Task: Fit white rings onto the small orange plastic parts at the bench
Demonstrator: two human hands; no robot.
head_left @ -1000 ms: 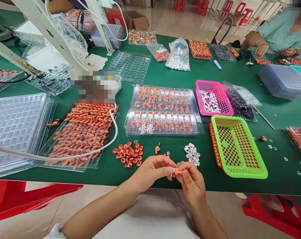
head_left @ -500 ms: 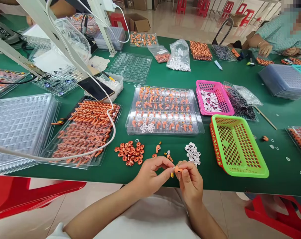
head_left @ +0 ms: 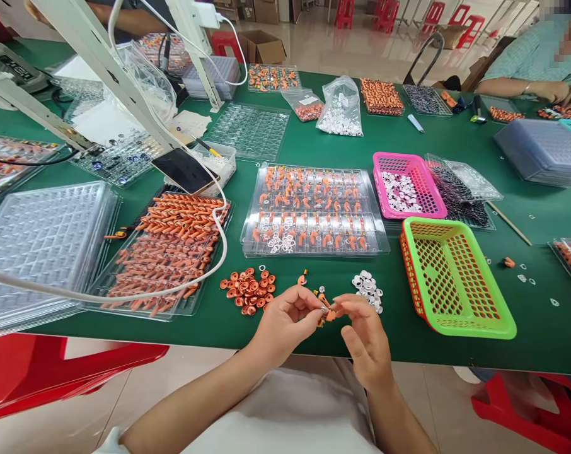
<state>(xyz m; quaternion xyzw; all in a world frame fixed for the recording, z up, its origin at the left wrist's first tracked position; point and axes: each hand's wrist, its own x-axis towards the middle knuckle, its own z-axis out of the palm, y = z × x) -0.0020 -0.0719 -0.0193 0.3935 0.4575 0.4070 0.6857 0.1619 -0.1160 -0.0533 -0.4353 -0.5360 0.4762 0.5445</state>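
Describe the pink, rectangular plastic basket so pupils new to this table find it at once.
On the dark green table, find the clear plastic tray dotted with curved orange pieces. Just to its right sits the pink basket, with small white pieces inside. Its colour and white contents set it apart from the lime-green plastic basket just in front, which is nested in a red one.

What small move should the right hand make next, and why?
I'd probably have the right hand bring its thumb in toward its index finger, to steady the small orange part. The left hand pinches that part from one side; the right fingertips are close to it, but the thumb stands apart, so only the left grip looks secure.
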